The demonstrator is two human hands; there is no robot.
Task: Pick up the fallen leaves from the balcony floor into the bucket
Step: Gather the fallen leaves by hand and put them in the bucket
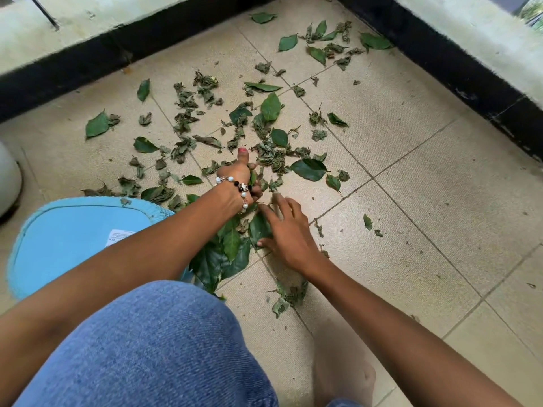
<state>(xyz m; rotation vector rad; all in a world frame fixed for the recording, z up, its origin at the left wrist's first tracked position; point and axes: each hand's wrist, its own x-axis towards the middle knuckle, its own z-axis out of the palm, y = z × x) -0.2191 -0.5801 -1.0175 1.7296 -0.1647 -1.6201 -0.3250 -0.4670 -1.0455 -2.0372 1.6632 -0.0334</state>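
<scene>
progress: early, by my read | bucket (73,239) at 8 o'clock looks empty | leaves (264,118) litter floor (426,201) toward 12 | left hand (239,179) fingers clenched on leaves | right hand (286,230) fingers spread, raking

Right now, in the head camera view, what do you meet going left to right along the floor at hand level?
Blue bucket → left hand gripping leaves → right hand flat on a leaf → small lone leaf → bare tiled floor.

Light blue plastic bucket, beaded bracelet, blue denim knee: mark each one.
Light blue plastic bucket (73,230), head view, on its inner wall.
Beaded bracelet (243,190), head view, on the beads at the left wrist.
Blue denim knee (164,342), head view, on the cloth's middle.
</scene>
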